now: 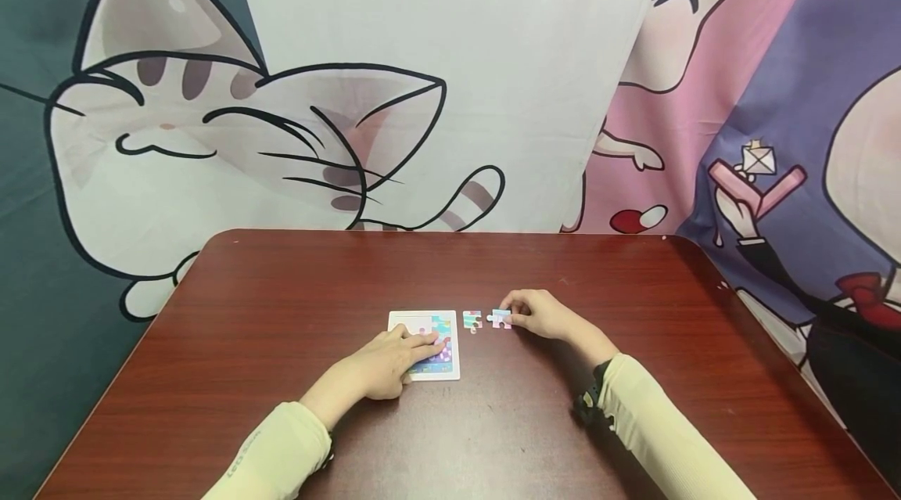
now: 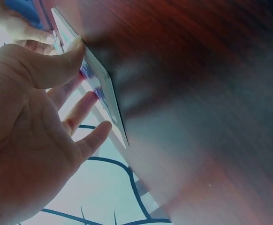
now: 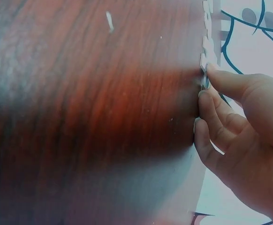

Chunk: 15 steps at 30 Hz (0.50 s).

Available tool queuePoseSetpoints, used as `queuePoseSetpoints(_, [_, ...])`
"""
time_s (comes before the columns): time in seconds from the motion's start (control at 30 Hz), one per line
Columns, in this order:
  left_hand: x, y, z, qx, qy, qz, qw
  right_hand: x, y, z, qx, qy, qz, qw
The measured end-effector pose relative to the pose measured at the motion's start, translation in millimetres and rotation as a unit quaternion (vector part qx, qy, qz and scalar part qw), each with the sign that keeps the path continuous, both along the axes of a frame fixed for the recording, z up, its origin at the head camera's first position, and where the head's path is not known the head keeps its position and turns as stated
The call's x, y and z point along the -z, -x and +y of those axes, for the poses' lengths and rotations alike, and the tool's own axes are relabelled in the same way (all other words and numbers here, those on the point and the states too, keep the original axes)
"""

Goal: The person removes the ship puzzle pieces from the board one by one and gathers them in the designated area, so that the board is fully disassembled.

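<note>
A jigsaw puzzle in a white frame tray (image 1: 456, 363) lies flat on the table, its picture partly filled with colourful pieces. My left hand (image 1: 385, 363) rests on it with extended fingers; the left wrist view has the thumb (image 2: 75, 49) at the tray's edge. To the right of the tray, my right hand (image 1: 540, 315) pinches a pastel puzzle piece (image 1: 500, 318) at its right side, low at the tabletop. Between that piece and the tray lies another loose puzzle piece (image 1: 472, 319). My left hand covers part of the puzzle picture.
The dark red wooden table (image 1: 296, 273) has rounded far corners. Behind it hangs a cloth backdrop (image 1: 521, 54) with cartoon figures. A dark band (image 1: 594, 398) circles my right wrist.
</note>
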<state>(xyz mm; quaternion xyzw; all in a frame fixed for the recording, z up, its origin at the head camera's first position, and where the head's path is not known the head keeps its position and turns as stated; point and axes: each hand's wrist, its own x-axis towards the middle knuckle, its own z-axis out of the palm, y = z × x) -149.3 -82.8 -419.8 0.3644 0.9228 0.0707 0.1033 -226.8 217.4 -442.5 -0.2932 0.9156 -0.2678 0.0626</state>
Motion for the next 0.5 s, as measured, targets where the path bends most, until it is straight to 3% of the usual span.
queuePoseSetpoints(0.5, [2.3, 2.5, -1.3, 0.005, -0.017, 0.002, 0.9998, -2.1, 0.5, 1.7, -0.002, -0.004, -0.004, 1.0000])
